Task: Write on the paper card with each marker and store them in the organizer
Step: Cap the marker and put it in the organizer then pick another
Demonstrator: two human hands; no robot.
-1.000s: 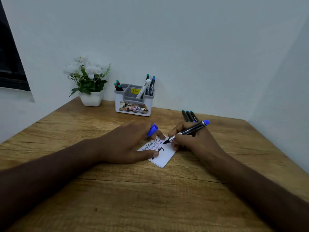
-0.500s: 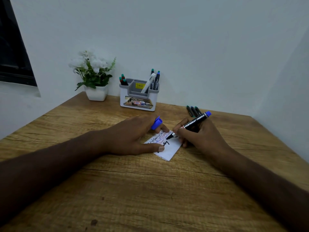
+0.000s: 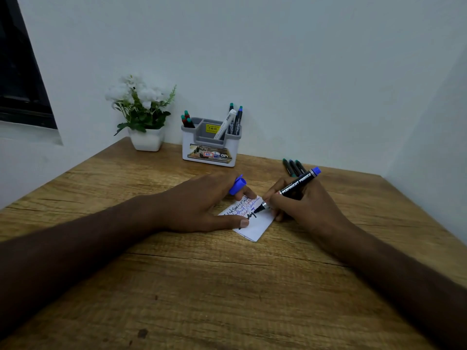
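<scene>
A white paper card (image 3: 257, 224) with lines of handwriting lies on the wooden table (image 3: 227, 286). My left hand (image 3: 199, 203) presses the card's left side flat and holds a blue marker cap (image 3: 237, 185) between its fingers. My right hand (image 3: 303, 203) grips a black marker with a blue end (image 3: 298, 184), its tip touching the card. Three more markers (image 3: 293, 166) lie on the table just behind my right hand. A grey and white organizer (image 3: 211, 145) stands at the back against the wall, with several markers upright in its left and right compartments.
A white pot of white flowers (image 3: 144, 117) stands left of the organizer near the table's back left corner. Walls close in the table at the back and right. A dark window (image 3: 20, 72) is at the far left.
The view has tilted up a little, so everything sits lower in the frame. The marker tip has moved slightly down the card, where a small blue mark now shows. My left hand stays put.
</scene>
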